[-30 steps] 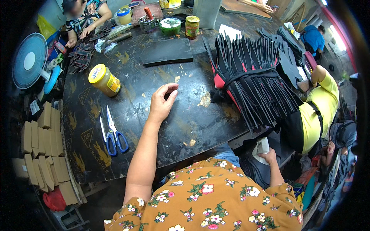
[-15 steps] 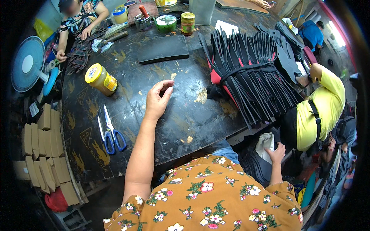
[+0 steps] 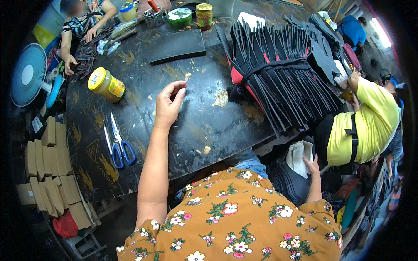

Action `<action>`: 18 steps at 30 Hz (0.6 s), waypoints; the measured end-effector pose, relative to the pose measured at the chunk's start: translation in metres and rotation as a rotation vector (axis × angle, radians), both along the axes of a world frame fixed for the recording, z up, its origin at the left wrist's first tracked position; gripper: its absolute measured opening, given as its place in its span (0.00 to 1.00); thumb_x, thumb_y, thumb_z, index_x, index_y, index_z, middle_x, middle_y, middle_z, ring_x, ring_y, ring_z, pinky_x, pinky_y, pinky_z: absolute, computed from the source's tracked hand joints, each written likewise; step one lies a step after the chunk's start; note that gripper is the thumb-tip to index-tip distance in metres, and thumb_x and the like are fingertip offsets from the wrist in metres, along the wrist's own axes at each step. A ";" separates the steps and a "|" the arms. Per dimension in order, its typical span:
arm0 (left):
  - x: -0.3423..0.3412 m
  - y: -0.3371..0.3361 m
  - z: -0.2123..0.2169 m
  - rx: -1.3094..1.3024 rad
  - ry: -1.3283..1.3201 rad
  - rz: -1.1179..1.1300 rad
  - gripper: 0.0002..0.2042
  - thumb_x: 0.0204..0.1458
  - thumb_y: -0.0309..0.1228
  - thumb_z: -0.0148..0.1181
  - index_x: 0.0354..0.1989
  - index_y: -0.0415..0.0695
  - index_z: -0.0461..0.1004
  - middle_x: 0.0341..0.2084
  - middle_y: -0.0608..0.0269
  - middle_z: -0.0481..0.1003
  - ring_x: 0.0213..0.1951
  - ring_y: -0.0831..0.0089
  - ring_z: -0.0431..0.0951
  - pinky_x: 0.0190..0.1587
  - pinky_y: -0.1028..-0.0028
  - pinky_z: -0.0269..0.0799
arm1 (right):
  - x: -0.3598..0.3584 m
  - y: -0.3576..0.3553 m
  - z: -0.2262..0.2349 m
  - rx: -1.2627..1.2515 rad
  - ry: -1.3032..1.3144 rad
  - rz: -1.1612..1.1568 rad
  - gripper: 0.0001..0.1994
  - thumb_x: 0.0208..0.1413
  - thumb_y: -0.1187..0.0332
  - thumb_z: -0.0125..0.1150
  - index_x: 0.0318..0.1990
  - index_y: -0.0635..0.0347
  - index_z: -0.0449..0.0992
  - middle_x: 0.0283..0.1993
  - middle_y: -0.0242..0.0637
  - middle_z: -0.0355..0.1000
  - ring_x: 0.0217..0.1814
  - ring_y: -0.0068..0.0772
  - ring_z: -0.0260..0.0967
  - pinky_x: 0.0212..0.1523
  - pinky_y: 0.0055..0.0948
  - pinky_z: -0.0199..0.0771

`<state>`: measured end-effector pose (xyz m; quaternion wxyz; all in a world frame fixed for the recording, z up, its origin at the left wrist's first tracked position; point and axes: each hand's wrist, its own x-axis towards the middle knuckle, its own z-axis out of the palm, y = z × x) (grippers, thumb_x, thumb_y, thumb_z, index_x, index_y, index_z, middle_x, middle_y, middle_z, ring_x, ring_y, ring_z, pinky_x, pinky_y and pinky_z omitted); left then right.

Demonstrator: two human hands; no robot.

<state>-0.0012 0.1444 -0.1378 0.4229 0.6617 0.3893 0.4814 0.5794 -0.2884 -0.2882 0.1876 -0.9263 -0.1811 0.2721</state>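
Observation:
My left hand (image 3: 170, 104) rests on the dark table (image 3: 191, 143) with its fingers loosely curled and the thumb apart, holding nothing. Nearest to it on the left are blue-handled scissors (image 3: 116, 139), lying with open blades, and a yellow-lidded jar (image 3: 106, 85). Low on the right, my right hand (image 3: 313, 169) has its thumb and fingers at the edge of a folded off-white piece of material (image 3: 298, 154); some of its fingers are hidden. That piece lies against a stack of dark curved sheets (image 3: 287, 182) beside my lap.
A strapped bundle of black pieces with red parts (image 3: 278, 78) covers the table's right side. A black slab (image 3: 176, 47) lies farther back near jars and a green tub (image 3: 179, 17). Co-workers are at left and right; a blue fan (image 3: 28, 74) stands left, above cardboard pieces (image 3: 52, 169).
My right hand has closed in on the off-white piece's edge, its fingers less spread. My left hand keeps its pose on the table. The view has shifted slightly; the yellow-shirted co-worker's arms have moved.

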 end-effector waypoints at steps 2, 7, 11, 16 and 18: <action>0.000 0.000 -0.001 0.025 0.003 -0.001 0.10 0.60 0.24 0.60 0.48 0.38 0.79 0.42 0.61 0.82 0.44 0.76 0.81 0.49 0.75 0.76 | -0.010 0.000 0.007 0.005 0.084 0.040 0.72 0.28 0.40 0.81 0.76 0.64 0.38 0.70 0.63 0.58 0.72 0.54 0.60 0.70 0.41 0.61; 0.001 0.002 -0.002 0.009 0.012 0.003 0.10 0.60 0.24 0.60 0.49 0.38 0.79 0.43 0.61 0.82 0.45 0.75 0.81 0.50 0.75 0.76 | -0.042 0.005 0.023 -0.099 -0.211 0.261 0.66 0.22 0.48 0.84 0.72 0.64 0.52 0.59 0.61 0.71 0.61 0.55 0.71 0.62 0.41 0.69; -0.001 0.003 -0.002 0.020 0.025 -0.021 0.11 0.60 0.23 0.59 0.50 0.37 0.78 0.43 0.61 0.81 0.46 0.76 0.80 0.51 0.75 0.75 | -0.046 0.015 0.023 -0.024 -0.078 0.269 0.44 0.26 0.52 0.82 0.56 0.65 0.76 0.48 0.53 0.79 0.51 0.47 0.78 0.55 0.40 0.74; 0.000 0.003 -0.006 0.037 0.055 -0.023 0.11 0.61 0.24 0.59 0.51 0.37 0.77 0.44 0.61 0.81 0.47 0.76 0.80 0.52 0.75 0.75 | -0.042 0.014 0.019 -0.035 -0.117 0.272 0.27 0.30 0.56 0.79 0.38 0.67 0.82 0.35 0.48 0.81 0.37 0.42 0.80 0.44 0.39 0.76; 0.003 0.003 -0.004 0.045 0.070 -0.007 0.13 0.61 0.24 0.60 0.53 0.38 0.76 0.45 0.61 0.80 0.47 0.75 0.80 0.53 0.75 0.74 | -0.042 0.009 0.019 -0.018 -0.151 0.258 0.26 0.31 0.57 0.78 0.38 0.67 0.82 0.34 0.45 0.80 0.35 0.40 0.79 0.42 0.37 0.75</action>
